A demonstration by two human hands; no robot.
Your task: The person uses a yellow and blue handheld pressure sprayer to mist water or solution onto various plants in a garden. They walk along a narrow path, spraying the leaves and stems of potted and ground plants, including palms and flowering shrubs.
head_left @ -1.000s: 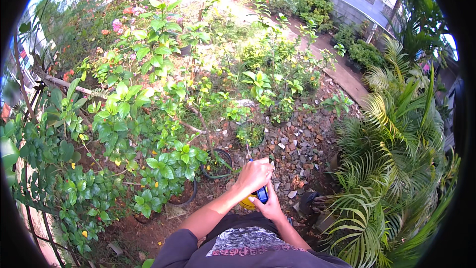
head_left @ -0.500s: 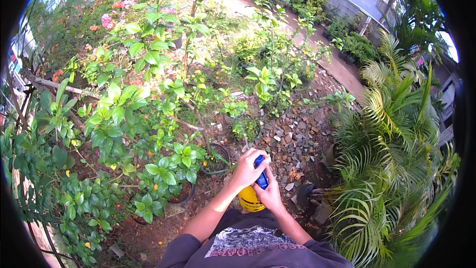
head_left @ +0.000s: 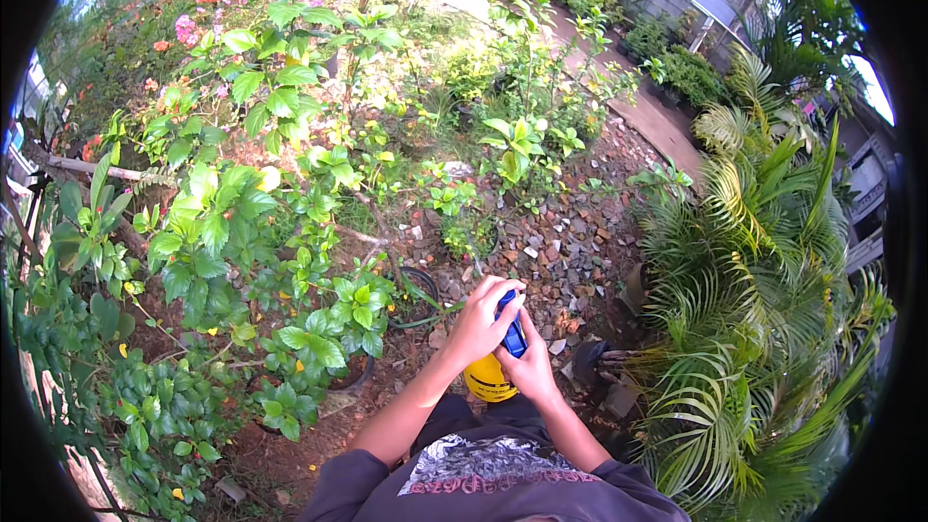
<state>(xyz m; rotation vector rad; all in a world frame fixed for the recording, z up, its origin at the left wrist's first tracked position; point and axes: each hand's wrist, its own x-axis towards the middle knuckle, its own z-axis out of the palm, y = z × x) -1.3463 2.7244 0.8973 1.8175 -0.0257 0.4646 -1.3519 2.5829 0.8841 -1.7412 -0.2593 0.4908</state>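
Note:
A pump sprayer with a rounded yellow tank (head_left: 487, 384) and a blue head (head_left: 513, 336) is held upright in front of my body. My left hand (head_left: 480, 323) wraps over the top of the blue head from the left, its fingers curled. From the right, my right hand (head_left: 531, 365) grips the lower part of the head, thumb pointing up along it. Both hands nearly meet at the top. A thin stem or nozzle seems to stick out beyond my left fingers, too small to make out well. My hands cover much of the head.
Leafy shrubs (head_left: 208, 222) crowd the left. A black plant pot (head_left: 416, 298) stands just beyond my left hand, and a small potted plant (head_left: 469, 235) farther ahead. Broken stones (head_left: 565, 256) cover the ground. Palm fronds (head_left: 735, 377) spread on the right; a grey wall (head_left: 667, 2) runs behind.
The view has shifted slightly, so the plants sit a little higher and farther left. Both hands keep their hold on the sprayer, with hardly any change in grip.

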